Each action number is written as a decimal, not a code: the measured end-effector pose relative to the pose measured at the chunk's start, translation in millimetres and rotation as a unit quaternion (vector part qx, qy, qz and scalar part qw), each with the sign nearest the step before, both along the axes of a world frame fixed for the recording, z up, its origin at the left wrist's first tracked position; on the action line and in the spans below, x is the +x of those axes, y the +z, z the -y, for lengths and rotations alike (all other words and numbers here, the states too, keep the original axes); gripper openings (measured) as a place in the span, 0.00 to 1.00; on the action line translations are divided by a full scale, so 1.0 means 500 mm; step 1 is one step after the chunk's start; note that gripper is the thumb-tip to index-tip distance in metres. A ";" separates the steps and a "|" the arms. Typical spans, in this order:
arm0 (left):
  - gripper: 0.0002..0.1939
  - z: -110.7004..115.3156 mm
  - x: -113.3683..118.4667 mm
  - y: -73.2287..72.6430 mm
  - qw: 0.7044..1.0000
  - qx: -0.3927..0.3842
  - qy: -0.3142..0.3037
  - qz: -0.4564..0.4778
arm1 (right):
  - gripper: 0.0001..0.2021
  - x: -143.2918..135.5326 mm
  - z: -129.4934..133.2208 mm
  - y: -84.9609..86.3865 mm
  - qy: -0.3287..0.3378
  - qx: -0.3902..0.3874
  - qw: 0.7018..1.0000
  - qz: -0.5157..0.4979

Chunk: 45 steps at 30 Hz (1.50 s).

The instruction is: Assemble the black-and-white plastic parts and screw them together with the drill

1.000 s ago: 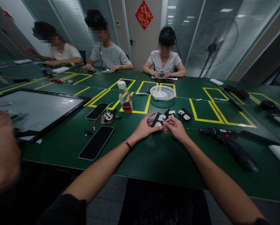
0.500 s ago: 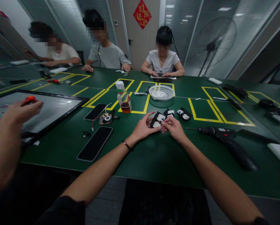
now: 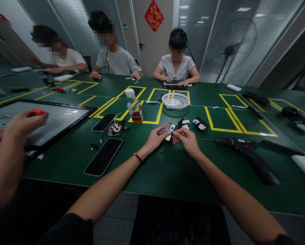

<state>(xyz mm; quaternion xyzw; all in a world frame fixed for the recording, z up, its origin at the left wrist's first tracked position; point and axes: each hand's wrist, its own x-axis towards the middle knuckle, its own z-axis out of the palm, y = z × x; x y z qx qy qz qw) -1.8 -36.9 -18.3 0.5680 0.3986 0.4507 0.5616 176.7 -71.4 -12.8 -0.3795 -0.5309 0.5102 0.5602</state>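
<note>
small flat piece (image 3: 171, 128) | black and white | blue mark | partly hidden

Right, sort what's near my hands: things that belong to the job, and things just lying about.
Belongs:
- small black-and-white piece, gripped by the left hand and right hand
- similar pieces just beyond, probably

Lying about, apparently:
- power drill
- near phone
- wired coil part
- bottle
- white basket
</note>
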 end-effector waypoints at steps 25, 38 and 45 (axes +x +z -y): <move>0.30 0.006 -0.007 0.010 0.999 -0.001 -0.032 -0.020 | 0.09 0.010 0.025 0.021 -0.112 0.228 0.893 0.371; 0.34 -0.008 -0.014 0.008 0.996 0.043 -0.035 -0.070 | 0.08 0.028 0.024 0.018 -0.093 0.237 0.855 0.452; 0.34 -0.031 -0.029 0.014 0.948 0.136 0.099 -0.271 | 0.18 0.037 0.019 0.003 -0.063 0.161 0.834 0.524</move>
